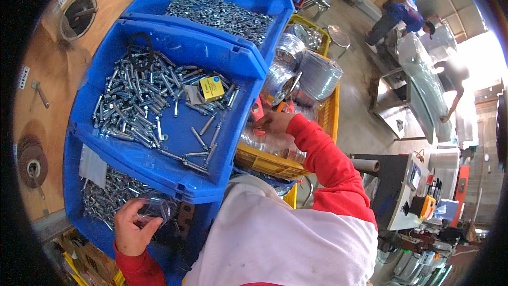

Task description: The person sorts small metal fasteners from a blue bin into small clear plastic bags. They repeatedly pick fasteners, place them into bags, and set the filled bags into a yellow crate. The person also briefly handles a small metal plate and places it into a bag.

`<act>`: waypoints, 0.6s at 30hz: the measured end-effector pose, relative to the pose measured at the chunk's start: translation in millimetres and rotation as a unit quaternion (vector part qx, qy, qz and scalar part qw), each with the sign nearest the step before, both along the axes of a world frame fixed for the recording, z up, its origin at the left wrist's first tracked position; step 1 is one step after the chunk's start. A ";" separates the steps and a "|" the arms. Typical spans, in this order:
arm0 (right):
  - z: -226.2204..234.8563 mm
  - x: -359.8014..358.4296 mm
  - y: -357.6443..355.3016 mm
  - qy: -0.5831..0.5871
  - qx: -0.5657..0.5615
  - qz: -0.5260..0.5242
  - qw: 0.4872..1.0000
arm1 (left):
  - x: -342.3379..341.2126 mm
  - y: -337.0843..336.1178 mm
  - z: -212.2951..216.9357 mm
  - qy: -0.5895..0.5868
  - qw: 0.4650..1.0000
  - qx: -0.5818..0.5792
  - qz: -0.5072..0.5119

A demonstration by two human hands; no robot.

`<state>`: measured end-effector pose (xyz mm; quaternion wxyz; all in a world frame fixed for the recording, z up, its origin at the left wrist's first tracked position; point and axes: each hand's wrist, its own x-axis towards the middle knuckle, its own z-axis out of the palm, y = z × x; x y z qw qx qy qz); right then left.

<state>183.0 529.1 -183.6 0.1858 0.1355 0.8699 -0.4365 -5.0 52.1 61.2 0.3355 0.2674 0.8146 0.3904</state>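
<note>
Gripping clear plastic (160,207) at eight o'clock, the left hand (132,230) is over a blue bin (74,180); bolts (145,108) lie piled between nine and ten; near the centre, the right hand (275,122) closes on a red tool (257,112), beside coils (319,78) at two o'clock.

Right sleeve (332,167): long, plain red, loose, bunched in soft creases
Left sleeve (138,269): matching red, only the wrist end in view
Shirt front (286,238): pale white, smooth, meeting the right sleeve's red directly
Lower trim (262,284): thin red strip
Left hand (133,228), right hand (276,122): bare
</note>
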 end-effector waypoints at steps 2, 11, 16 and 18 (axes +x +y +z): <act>-6.7 -17.3 -1.4 -0.110 -0.065 -0.004 0.992 | -3.1 -0.5 -1.6 0.004 1.000 -0.004 -0.003; 152.9 -12.9 7.2 -0.090 -0.082 0.043 0.992 | -6.8 -0.1 5.5 0.013 1.000 -0.025 -0.004; 264.7 -55.9 -18.0 0.059 -0.116 -0.014 0.991 | -7.9 2.1 10.9 0.078 0.996 -0.015 -0.026; 284.4 -101.1 -28.7 0.125 0.008 0.050 0.991 | -7.3 0.7 8.4 0.090 0.995 -0.009 -0.039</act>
